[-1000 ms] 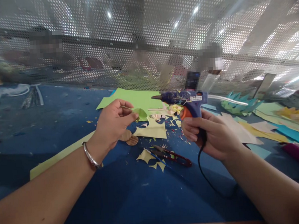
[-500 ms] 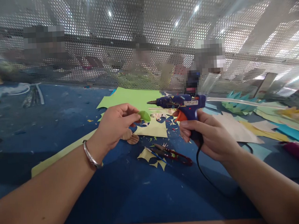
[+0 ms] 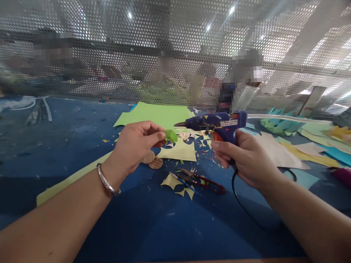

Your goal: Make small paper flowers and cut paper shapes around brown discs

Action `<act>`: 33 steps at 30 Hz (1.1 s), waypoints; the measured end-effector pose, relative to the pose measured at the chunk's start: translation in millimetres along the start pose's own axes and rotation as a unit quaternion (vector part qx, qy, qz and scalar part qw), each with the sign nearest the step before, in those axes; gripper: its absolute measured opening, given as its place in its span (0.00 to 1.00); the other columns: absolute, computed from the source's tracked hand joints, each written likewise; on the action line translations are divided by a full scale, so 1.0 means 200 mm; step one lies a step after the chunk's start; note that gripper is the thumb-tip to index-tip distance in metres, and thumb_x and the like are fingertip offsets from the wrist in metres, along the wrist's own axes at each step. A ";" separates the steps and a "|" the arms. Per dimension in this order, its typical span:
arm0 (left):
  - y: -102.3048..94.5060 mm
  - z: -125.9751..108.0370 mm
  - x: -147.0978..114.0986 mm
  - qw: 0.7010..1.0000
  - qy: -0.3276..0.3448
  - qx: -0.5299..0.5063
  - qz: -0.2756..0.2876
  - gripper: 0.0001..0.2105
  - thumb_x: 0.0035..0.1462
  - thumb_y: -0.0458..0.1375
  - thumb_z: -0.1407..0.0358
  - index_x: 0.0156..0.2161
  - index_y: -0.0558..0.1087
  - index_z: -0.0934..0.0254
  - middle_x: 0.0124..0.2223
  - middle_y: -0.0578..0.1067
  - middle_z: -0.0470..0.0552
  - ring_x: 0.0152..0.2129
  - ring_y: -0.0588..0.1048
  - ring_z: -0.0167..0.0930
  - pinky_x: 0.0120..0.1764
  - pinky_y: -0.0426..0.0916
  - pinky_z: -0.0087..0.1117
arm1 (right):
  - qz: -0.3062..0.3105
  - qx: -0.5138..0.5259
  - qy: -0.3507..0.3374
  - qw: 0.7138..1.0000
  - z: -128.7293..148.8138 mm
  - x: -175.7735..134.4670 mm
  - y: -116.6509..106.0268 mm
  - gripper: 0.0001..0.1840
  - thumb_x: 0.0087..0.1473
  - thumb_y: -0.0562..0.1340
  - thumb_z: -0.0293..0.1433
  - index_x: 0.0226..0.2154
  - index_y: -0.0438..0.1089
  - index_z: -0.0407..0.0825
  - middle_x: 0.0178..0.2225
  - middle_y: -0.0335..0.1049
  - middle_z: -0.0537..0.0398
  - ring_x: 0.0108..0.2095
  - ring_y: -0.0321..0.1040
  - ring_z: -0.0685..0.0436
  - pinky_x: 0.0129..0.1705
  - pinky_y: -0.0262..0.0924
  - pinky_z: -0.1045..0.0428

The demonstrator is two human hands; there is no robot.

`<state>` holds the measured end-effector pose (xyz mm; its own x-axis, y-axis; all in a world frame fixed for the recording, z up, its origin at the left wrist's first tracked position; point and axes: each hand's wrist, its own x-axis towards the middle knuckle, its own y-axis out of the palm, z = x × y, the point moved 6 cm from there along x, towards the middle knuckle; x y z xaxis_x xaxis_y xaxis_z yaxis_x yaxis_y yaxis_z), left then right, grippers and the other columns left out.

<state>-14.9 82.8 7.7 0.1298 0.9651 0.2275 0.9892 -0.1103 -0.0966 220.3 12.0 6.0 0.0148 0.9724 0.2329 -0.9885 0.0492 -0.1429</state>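
Observation:
Between thumb and fingers, my left hand pinches a small green paper piece, curved and folded. My right hand grips a blue hot glue gun by its handle, with fingers at the orange trigger. The nozzle points left, close to the green paper piece but apart from it. A long clear glue stick sticks out of the gun's back, and a black cord hangs from the handle. Below the hands lie dark red thread snips, a blue pen-like stick and pale yellow paper scraps.
Green paper sheets and a cut yellow sheet lie ahead on the blue table. Two round wooden discs sit beside my left hand. Coloured papers spread at right. A perforated metal screen stands behind, with people beyond.
The glue gun has moved slightly right and tilted a little, its nozzle dipping. The green paper piece has turned a little in my left fingers.

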 end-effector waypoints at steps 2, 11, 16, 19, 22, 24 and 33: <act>0.00 0.00 0.00 1.000 0.012 0.019 0.006 0.03 0.50 0.70 0.66 0.31 0.81 0.62 0.30 0.81 0.51 0.26 0.79 0.29 0.35 0.75 0.30 | -0.019 -0.109 -0.008 0.994 0.00 0.00 -0.02 0.15 0.55 0.67 0.38 0.22 0.67 0.51 0.15 0.63 0.61 0.18 0.59 0.50 0.24 0.54 0.51; -0.01 -0.03 -0.02 0.986 0.077 0.146 0.024 0.04 0.55 0.67 0.62 0.32 0.82 0.59 0.30 0.82 0.51 0.25 0.79 0.32 0.29 0.72 0.30 | -0.053 -0.351 -0.061 0.933 0.06 0.00 -0.02 0.14 0.52 0.61 0.39 0.20 0.64 0.52 0.15 0.65 0.58 0.19 0.63 0.46 0.24 0.54 0.50; -0.01 -0.05 -0.03 0.982 0.079 0.171 0.031 0.03 0.55 0.66 0.62 0.32 0.82 0.57 0.28 0.82 0.50 0.23 0.79 0.32 0.25 0.67 0.29 | -0.054 -0.383 -0.093 0.917 0.04 0.00 0.00 0.13 0.52 0.60 0.39 0.20 0.64 0.52 0.17 0.64 0.57 0.20 0.62 0.46 0.24 0.52 0.51; 0.00 -0.05 -0.03 0.983 0.075 0.167 0.034 0.03 0.54 0.67 0.63 0.31 0.82 0.58 0.27 0.82 0.50 0.24 0.80 0.33 0.25 0.68 0.29 | -0.049 -0.389 -0.113 0.913 0.05 0.00 0.01 0.17 0.53 0.59 0.39 0.17 0.60 0.52 0.18 0.63 0.56 0.20 0.61 0.47 0.24 0.50 0.50; 0.00 -0.07 -0.04 0.983 0.076 0.167 0.033 0.03 0.54 0.66 0.64 0.30 0.82 0.59 0.26 0.82 0.50 0.24 0.80 0.33 0.26 0.69 0.30 | -0.041 -0.396 -0.120 0.909 0.05 -0.01 0.01 0.19 0.54 0.58 0.40 0.16 0.55 0.53 0.16 0.59 0.57 0.19 0.58 0.48 0.24 0.48 0.50; 0.00 -0.07 -0.04 0.982 0.078 0.168 0.034 0.03 0.54 0.66 0.65 0.31 0.82 0.59 0.26 0.82 0.51 0.24 0.80 0.33 0.26 0.69 0.30 | -0.040 -0.407 -0.121 0.904 0.06 -0.01 0.01 0.20 0.54 0.58 0.40 0.16 0.54 0.53 0.15 0.56 0.58 0.18 0.55 0.48 0.24 0.46 0.50; 0.01 -0.09 -0.05 0.971 0.105 0.211 0.030 0.03 0.54 0.65 0.66 0.30 0.82 0.58 0.25 0.81 0.49 0.23 0.78 0.31 0.26 0.66 0.30 | -0.043 -0.449 -0.128 0.883 0.06 -0.01 0.02 0.21 0.55 0.56 0.41 0.16 0.51 0.54 0.15 0.52 0.58 0.18 0.54 0.47 0.24 0.44 0.50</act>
<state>-13.8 68.2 23.0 0.2420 0.8850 0.3978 0.8694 -0.0157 -0.4939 215.0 7.1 16.3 -0.0629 0.8786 0.4733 -0.4656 0.3936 -0.7927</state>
